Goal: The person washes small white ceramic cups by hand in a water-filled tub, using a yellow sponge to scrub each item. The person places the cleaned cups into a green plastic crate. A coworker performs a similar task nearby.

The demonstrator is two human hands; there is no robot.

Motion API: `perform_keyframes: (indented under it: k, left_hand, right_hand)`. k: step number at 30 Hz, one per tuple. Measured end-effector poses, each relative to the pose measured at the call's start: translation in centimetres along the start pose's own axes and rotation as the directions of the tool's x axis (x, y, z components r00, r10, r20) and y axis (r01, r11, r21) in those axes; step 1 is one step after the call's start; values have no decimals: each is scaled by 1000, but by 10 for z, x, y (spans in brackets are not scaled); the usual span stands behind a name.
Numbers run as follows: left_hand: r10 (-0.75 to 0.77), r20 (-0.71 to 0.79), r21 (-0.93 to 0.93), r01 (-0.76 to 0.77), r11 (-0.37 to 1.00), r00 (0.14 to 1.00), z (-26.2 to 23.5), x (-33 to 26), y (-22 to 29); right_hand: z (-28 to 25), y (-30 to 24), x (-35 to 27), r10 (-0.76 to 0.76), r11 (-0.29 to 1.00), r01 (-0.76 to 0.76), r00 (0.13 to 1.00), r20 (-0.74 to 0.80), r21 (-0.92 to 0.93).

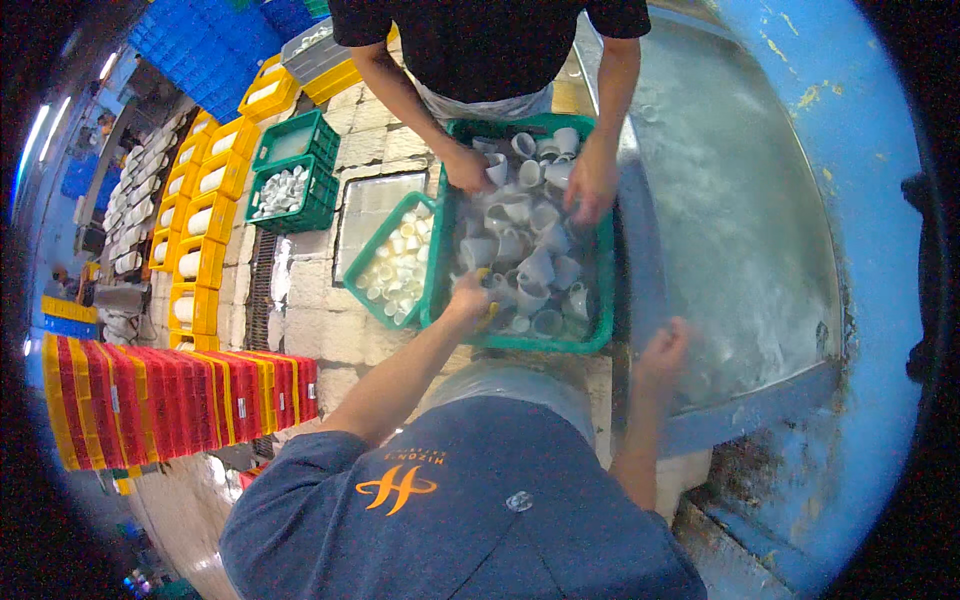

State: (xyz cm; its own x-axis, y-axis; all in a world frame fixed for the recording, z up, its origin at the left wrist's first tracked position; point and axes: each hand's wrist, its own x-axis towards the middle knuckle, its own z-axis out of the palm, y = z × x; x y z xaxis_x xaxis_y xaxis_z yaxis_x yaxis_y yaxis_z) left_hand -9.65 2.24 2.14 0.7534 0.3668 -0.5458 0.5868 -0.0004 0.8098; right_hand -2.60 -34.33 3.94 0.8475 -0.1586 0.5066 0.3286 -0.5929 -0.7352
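Observation:
A green crate [604, 318] full of white cups [537, 268] stands in front of me, with steam or haze over it. My left hand [472, 300] is at the crate's near left side, its fingers closed on the edge of a white cup [502, 290]. Something yellow shows at the fingertips. Off the crate's near right corner, my right hand [665, 352] is smeared by motion beside the tank rim [650, 250]; whether it holds anything is unclear. Across from me, a co-worker's two hands [592, 180] reach among the cups at the far end.
To the right lies a large tank [735, 220] of cloudy water. A smaller green basket [357, 268] of cream-coloured pieces adjoins the crate on the left. Farther left are stacked green crates [328, 190], yellow crates [212, 250] with white contents, and a red and yellow crate stack [180, 405].

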Motion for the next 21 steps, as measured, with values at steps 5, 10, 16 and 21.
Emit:
perform_keyframes:
  k: [5,10,16,21]
  left_hand:
    - [175,22,-141,-170,975,984,-14,-18,26]
    - [371,192,41,-385,922,909,-7,-48,66]
    - [507,310,349,-592,726,804,-28,-42,34]
    - [258,558,762,-610,217,788,-25,-12,-8]
  right_hand:
    - [62,-105,-22,-109,977,-23,803,586,213]
    - [136,-145,-48,238,690,-607,705,668,395]
    - [129,-119,-35,451,-110,-906,321,832,409]
    - [112,-109,-14,406,-273,-853,317,857,445]
